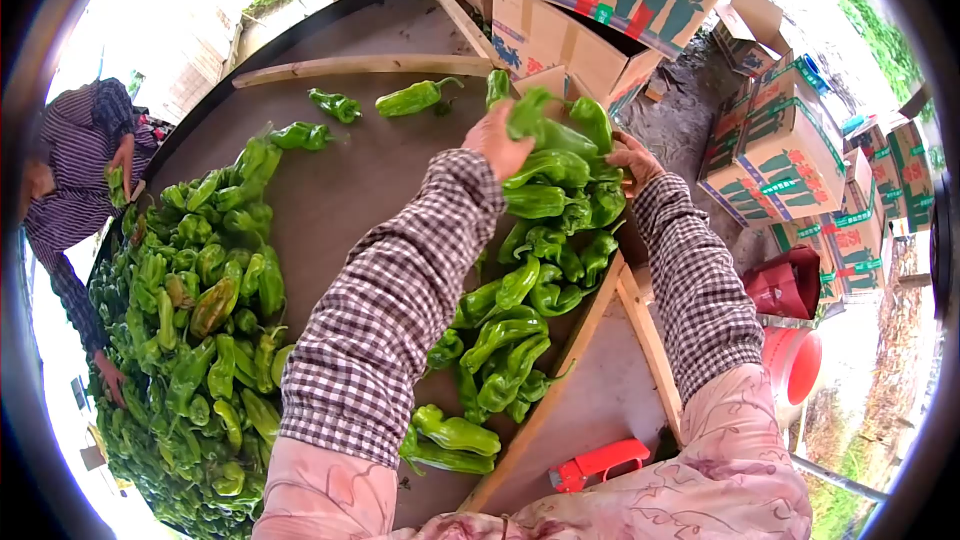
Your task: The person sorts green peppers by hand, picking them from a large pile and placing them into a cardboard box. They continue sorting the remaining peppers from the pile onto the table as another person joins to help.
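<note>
My left hand [497,142] reaches to the far side of the table with its fingers curled round green peppers [548,130], one of them blurred. Opposite it, my right hand [636,162] is closed against the right side of the same bunch, so the peppers sit between my two hands; some of its fingers are hidden behind them. Below the bunch, a row of loose green peppers [510,340] runs down along a wooden strip [560,380]. Just beyond my hands stands an open cardboard box [560,35].
A large heap of green peppers [200,340] covers the table's left side, where another person's hands [110,377] touch it. A few peppers [415,98] lie farther back. Printed cartons [785,145] are stacked at right. A red-handled tool [600,464] lies near my body.
</note>
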A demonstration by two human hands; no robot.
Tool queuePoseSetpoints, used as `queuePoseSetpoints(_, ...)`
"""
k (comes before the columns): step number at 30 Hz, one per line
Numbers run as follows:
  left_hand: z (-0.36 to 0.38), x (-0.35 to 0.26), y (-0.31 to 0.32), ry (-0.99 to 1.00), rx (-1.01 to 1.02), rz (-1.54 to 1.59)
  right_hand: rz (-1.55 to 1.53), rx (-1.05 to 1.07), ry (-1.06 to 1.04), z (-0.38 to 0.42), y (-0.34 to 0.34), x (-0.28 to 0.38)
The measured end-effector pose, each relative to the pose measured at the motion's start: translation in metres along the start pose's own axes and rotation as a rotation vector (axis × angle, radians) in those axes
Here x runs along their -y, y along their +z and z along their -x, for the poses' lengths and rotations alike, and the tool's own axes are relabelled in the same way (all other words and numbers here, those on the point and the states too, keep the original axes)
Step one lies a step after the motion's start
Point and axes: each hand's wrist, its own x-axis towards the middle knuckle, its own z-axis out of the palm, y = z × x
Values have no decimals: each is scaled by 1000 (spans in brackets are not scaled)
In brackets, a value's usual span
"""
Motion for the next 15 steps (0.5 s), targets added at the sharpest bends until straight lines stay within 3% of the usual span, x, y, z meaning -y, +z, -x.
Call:
queuePoseSetpoints(1,-2,-9,2,-5,1,5,109,-57,20,4,3,2)
queuePoseSetpoints(5,-15,-33,11,-109,209,-112,170,122,-34,-25,-13,-31)
queuePoseSetpoints(6,-20,-34,15,-115,231,-151,-40,135,21,-32,-16,-37)
queuePoseSetpoints(7,-24,-34,18,-123,252,-190,-40,132,23,-39,-19,-39)
queuePoseSetpoints(9,-30,-34,23,-143,267,-212,250,-123,-46,-53,-27,-36)
queuePoseSetpoints(10,-32,-37,24,-185,261,-229,339,-313,15,-2,10,2)
queuePoseSetpoints(11,-33,-39,24,-227,254,-247,340,-313,16,-6,14,6)
queuePoseSetpoints(13,-30,-37,23,-197,267,-246,467,-363,-118,-24,15,26)
queuePoseSetpoints(15,-22,-41,15,-30,366,-329,867,-321,-828,-89,8,13)
